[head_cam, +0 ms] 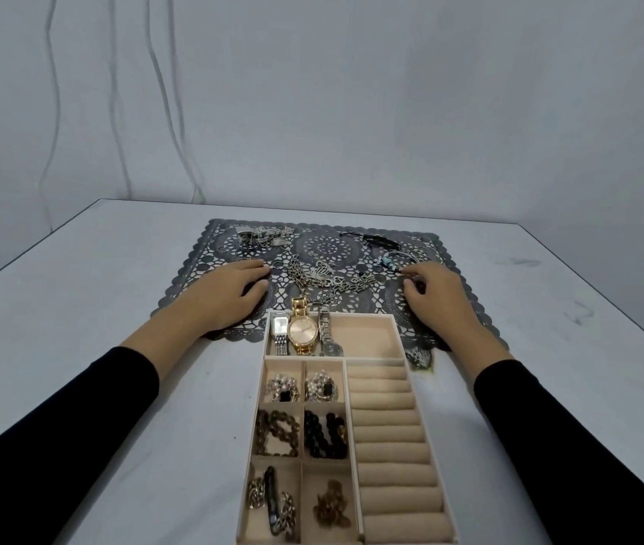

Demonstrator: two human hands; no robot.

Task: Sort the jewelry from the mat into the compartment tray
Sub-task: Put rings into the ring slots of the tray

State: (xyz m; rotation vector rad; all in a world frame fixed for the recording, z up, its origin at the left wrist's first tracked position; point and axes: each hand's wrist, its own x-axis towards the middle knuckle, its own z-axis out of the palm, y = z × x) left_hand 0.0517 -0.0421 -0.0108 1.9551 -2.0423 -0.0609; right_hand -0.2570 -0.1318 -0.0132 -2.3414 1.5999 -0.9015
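Tabletop: pale, wide, with a plain wall behind it.

Mat: dark lace pattern, lying across the far middle of the tabletop. Its near edge touches the tray's far end.

Compartment tray: beige, near centre, running from the mat toward the viewer.
- Far compartment: three watches side by side at its left end, a silver square-faced watch, a gold watch and a slim silver watch. The gold strap hangs over the far rim onto the mat.
- Right strip: ring rolls, bare.
- Left squares, far to near: two pearl clusters, brown beads beside black beads, then chain pieces beside a bronze piece.

Left grip: spread flat, palm down on the mat's left part, holding nothing. Its fingertips are near a small ring.

Right grip: on the mat's right part, fingers curled, tips at a thin silver hoop. Cannot tell whether it pinches the hoop.

Jewelry left on the mat:
- A chain tangle between the hands.
- A silver heap at far left.
- A black cord at far right.
- A blue-beaded bracelet just beyond the right fingertips.
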